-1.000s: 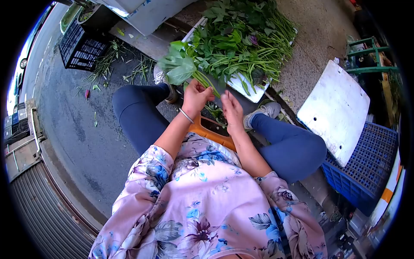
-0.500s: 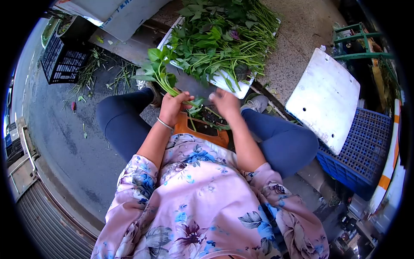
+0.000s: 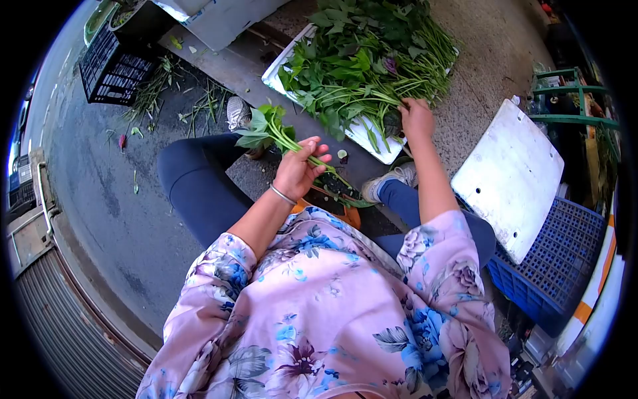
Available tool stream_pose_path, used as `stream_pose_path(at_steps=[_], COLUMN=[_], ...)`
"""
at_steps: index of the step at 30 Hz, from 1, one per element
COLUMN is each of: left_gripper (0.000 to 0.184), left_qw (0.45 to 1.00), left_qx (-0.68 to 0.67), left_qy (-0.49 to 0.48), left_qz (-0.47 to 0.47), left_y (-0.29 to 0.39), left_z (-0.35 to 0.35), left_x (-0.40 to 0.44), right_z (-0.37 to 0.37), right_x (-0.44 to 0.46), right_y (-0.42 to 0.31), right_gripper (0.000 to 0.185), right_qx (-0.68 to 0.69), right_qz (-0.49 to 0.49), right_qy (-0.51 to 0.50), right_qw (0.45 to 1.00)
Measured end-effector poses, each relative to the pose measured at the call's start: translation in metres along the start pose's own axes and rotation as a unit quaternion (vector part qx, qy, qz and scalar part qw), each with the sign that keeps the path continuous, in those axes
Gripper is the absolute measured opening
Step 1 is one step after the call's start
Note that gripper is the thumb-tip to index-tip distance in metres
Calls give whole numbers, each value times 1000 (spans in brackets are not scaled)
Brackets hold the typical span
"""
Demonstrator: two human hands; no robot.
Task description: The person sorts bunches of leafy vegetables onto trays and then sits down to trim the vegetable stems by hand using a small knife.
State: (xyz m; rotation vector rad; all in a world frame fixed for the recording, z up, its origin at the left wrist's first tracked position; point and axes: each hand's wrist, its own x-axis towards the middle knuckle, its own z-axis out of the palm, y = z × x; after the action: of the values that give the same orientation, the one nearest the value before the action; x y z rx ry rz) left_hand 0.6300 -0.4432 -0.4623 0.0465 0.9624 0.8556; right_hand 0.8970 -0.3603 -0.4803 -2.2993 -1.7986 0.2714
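Observation:
A small bunch of leafy green stems (image 3: 282,138) lies across my left hand (image 3: 302,169), pinned under the thumb with the other fingers loosely curled. Its leaves point up and to the left, and one stem sticks out past the fingers toward the lower right. My right hand (image 3: 417,121) is at the near right side of a large heap of leafy greens (image 3: 352,63), fingertips pinched at its stems. That heap covers most of a white tray (image 3: 373,147), whose near corner shows. Beneath my left hand, an orange plastic edge (image 3: 345,216) is partly hidden by my shirt.
A blue plastic crate (image 3: 558,256) on the right has a stained white board (image 3: 508,179) leaning on it. At the left stands a black crate (image 3: 109,66) with loose stems (image 3: 156,96) beside it. A white box (image 3: 226,20) is at the top, a green frame (image 3: 575,100) far right.
My right hand has moved from beside my left hand up and right to the heap. My left hand keeps the bunch, its fingers now more spread. The view has shifted slightly.

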Motion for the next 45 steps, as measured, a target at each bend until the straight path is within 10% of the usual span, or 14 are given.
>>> stream_pose_path(at_steps=[17, 21, 23, 27, 35, 37, 42, 45], left_gripper=[21, 23, 24, 22, 36, 38, 34, 21], left_qw=[998, 995, 996, 996, 983, 982, 982, 975], left_qx=[24, 27, 23, 58, 114, 133, 174, 208], left_qy=[25, 40, 38, 17, 80, 73, 50, 56], left_qz=[56, 83, 78, 67, 121, 115, 56, 51], left_y=[-15, -7, -12, -17, -2, 9, -1, -5], left_z=[34, 22, 21, 22, 7, 6, -1, 3], left_x=[3, 2, 1, -3, 0, -6, -14, -15], right_z=[-23, -16, -18, 7, 35, 33, 4, 3], right_x=[-145, -162, -162, -157, -171, -169, -151, -139], right_y=[-75, -82, -89, -89, -62, -72, -79, -80], right_gripper=[12, 26, 35, 36, 26, 28, 28, 37], right_qx=[482, 600, 702, 747, 691, 602, 660, 594], right_qz=[73, 245, 341, 372, 445, 416, 375, 332], right_qy=[187, -62, -175, -175, -241, -269, -231, -252], right_qw=[853, 759, 600, 523, 516, 626, 609, 688])
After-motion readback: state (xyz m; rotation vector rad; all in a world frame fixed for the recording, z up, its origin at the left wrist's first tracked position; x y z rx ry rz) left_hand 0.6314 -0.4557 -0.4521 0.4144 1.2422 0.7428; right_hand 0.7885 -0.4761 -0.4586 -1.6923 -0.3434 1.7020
